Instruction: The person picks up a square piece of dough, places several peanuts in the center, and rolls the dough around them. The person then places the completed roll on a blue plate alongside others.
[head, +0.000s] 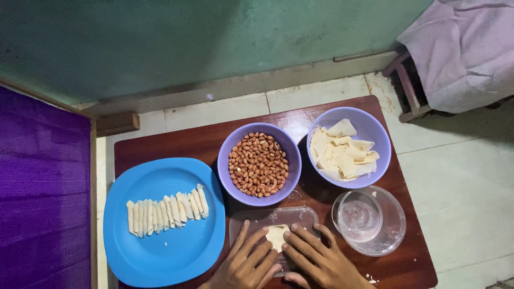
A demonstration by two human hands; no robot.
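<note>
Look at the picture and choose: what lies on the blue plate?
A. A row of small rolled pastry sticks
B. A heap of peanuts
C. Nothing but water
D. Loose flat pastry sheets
A: the blue plate holds a row of small rolled pastry sticks, while the peanuts and the flat pastry sheets sit in two separate purple bowls.

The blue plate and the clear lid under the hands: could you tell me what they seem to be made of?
Blue plate: probably plastic, from its even bright colour and soft sheen. Clear lid: likely thin transparent plastic, slightly cloudy, with the table showing through.
</note>
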